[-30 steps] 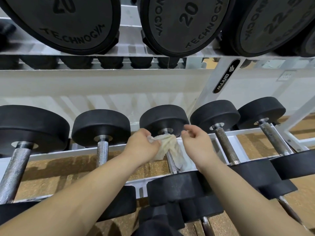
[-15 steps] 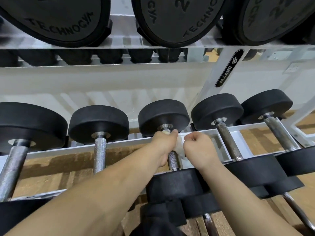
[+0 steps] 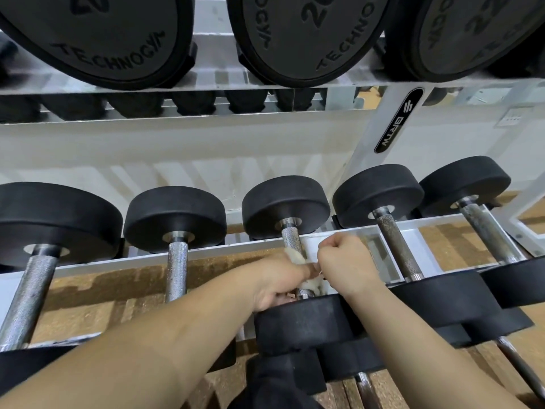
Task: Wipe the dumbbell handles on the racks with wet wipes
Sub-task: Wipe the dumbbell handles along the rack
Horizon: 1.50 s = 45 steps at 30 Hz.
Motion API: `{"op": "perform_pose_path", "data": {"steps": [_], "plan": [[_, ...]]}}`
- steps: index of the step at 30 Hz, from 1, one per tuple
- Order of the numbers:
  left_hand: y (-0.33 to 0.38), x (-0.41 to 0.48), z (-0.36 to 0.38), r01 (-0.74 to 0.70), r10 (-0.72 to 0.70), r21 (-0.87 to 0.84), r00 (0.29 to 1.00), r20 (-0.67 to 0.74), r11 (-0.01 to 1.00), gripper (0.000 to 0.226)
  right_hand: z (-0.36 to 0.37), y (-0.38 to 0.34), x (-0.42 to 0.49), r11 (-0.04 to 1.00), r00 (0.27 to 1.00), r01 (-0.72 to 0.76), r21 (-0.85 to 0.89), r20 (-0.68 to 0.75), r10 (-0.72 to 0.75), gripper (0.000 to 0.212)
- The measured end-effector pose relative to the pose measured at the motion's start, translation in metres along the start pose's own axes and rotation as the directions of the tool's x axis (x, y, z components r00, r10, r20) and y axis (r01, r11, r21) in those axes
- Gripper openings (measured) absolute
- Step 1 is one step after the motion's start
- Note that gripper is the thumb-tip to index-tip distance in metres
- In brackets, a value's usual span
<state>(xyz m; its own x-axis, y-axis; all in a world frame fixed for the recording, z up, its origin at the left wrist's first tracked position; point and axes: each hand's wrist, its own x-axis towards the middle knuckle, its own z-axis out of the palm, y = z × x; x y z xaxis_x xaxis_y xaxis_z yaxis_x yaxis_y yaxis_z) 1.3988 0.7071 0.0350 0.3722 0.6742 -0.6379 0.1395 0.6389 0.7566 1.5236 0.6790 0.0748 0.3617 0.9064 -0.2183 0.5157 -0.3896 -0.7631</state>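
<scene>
Wipe wrapped round middle dumbbell handle, near its six-o'clock end. Left hand curls round it for scrubbing pressure; right hand, at three o'clock, pinches loose tail, likely keeping wrap taut.

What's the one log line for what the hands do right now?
left hand grips wet wipe round middle dumbbell handle | right hand pinches same wipe beside it | spot: handle's near end
</scene>
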Motion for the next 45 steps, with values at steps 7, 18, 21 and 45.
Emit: {"op": "perform_pose_path", "data": {"steps": [7,18,21,45], "plan": [[0.026,0.023,0.004,-0.152,0.09,-0.239,0.964,-0.252,0.959,0.038,0.001,-0.005,-0.002,0.999,1.0,0.014,0.051,0.012,-0.014,0.039],[0.005,-0.015,-0.007,0.019,0.004,0.229,0.995,-0.101,0.973,0.033,-0.003,-0.006,-0.004,1.0,0.999,-0.007,0.007,0.036,0.006,0.028],[0.007,-0.031,-0.017,-0.114,0.15,0.16,0.96,-0.238,0.981,0.009,-0.001,-0.006,-0.003,0.996,0.996,0.007,0.085,0.091,-0.015,0.034],[0.025,-0.102,-0.041,-0.277,0.278,0.057,0.96,-0.016,0.959,0.048,-0.026,-0.03,-0.021,0.726,0.964,-0.044,0.687,0.219,-0.149,0.03]]}}
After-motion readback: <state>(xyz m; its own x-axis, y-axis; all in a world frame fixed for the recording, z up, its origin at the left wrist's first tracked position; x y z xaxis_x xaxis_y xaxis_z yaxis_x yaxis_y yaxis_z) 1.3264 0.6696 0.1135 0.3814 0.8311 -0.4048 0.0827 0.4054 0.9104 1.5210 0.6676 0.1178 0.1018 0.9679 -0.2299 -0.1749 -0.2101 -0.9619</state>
